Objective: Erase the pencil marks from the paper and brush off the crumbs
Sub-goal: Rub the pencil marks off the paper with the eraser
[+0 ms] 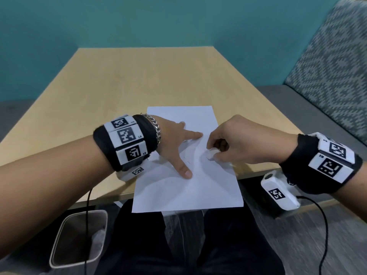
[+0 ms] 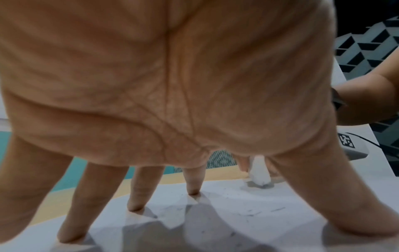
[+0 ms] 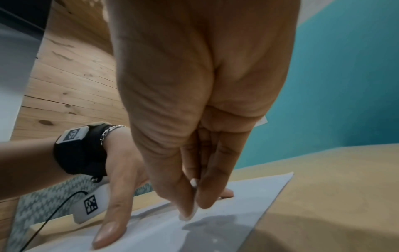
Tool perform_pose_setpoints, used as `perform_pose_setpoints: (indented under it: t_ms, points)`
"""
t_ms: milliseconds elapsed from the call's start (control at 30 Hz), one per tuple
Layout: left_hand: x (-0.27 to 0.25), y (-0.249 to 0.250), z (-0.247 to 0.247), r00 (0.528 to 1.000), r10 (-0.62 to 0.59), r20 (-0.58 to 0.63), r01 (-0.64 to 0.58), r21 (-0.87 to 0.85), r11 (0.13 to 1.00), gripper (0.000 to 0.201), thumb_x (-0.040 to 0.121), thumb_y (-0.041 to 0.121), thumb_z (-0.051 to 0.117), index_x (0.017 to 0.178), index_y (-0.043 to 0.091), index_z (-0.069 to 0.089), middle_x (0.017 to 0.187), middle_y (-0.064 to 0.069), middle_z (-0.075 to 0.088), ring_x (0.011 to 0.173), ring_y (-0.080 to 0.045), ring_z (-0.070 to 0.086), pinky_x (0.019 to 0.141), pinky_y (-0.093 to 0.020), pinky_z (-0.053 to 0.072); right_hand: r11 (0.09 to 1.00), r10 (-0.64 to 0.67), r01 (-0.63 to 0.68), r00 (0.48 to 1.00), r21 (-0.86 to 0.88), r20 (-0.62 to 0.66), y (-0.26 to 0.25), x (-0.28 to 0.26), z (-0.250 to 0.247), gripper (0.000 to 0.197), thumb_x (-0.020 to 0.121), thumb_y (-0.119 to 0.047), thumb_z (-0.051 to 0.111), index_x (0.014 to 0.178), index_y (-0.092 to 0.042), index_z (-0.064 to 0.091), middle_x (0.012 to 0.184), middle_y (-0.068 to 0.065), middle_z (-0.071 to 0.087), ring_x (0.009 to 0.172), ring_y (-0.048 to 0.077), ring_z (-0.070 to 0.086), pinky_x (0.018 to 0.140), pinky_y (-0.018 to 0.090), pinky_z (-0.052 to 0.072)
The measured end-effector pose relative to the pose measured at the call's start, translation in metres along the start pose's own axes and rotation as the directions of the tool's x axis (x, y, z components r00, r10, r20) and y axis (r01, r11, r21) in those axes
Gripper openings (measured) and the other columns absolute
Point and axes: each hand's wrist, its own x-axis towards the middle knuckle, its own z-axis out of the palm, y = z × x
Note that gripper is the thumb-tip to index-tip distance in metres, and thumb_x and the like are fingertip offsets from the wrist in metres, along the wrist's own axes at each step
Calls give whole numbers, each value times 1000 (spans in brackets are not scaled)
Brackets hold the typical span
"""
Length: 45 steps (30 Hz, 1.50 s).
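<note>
A white sheet of paper (image 1: 184, 193) lies on the wooden table (image 1: 119, 80), its near edge hanging over the table's front. My left hand (image 1: 178, 143) is spread flat on the sheet, fingertips (image 2: 192, 191) and thumb pressing it down. My right hand (image 1: 224, 143) pinches a small white eraser (image 1: 211, 154) between thumb and fingers, its tip (image 2: 260, 179) touching the paper just right of my left index finger. Faint pencil strokes and grey crumbs (image 2: 259, 211) lie on the paper between the two hands. In the right wrist view the eraser (image 3: 191, 214) meets the sheet (image 3: 172, 235).
A grey bin (image 1: 79, 239) stands on the floor at the lower left beside my legs. A patterned upholstered seat (image 1: 333, 62) runs along the right. The teal wall (image 1: 139, 20) is behind the table. Cables hang from both wrist cameras.
</note>
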Motion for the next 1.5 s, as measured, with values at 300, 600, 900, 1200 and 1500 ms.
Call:
perform_pose_setpoints:
  t_ms: [300,600,900,1200,1500]
  points:
    - [0,-1,3,1000,-15,8,15,3,1000,133,61,95,66,159,57,-16,175,0,-18,150,-32,41,119,-51,38,988,8,-8,1000,-151,-3,0,21,-1,10,81,-16,63,83,-18,72,74,-3,69,72,20,62,70,43,56]
    - [0,0,3,1000,-3,9,3,23,1000,132,60,97,64,158,59,-16,175,-2,-17,145,-34,46,115,-52,42,995,-26,36,994,-95,103,-14,14,2,11,81,-23,70,91,-21,75,77,-5,70,73,16,64,67,36,56]
    - [-4,3,1,1000,-12,23,11,27,1000,129,62,95,65,159,59,-13,175,-2,-17,138,-34,53,112,-50,44,985,-50,76,985,-158,163,-24,15,1,7,83,-21,62,80,-21,68,78,-1,68,73,21,63,63,41,55]
    - [-7,4,0,1000,-12,12,12,41,999,130,63,95,65,158,58,-16,175,-3,-16,137,-33,54,113,-50,44,984,-100,121,983,-132,155,-12,17,-5,7,83,-27,69,88,-26,74,77,-8,68,71,11,62,64,31,54]
    - [-9,6,-2,1000,2,20,-3,45,999,126,63,94,65,154,65,-17,175,-10,-13,75,-23,57,101,-43,51,990,-78,89,991,-105,109,-10,12,-1,11,80,-23,67,88,-25,74,77,-7,69,71,13,63,63,29,53]
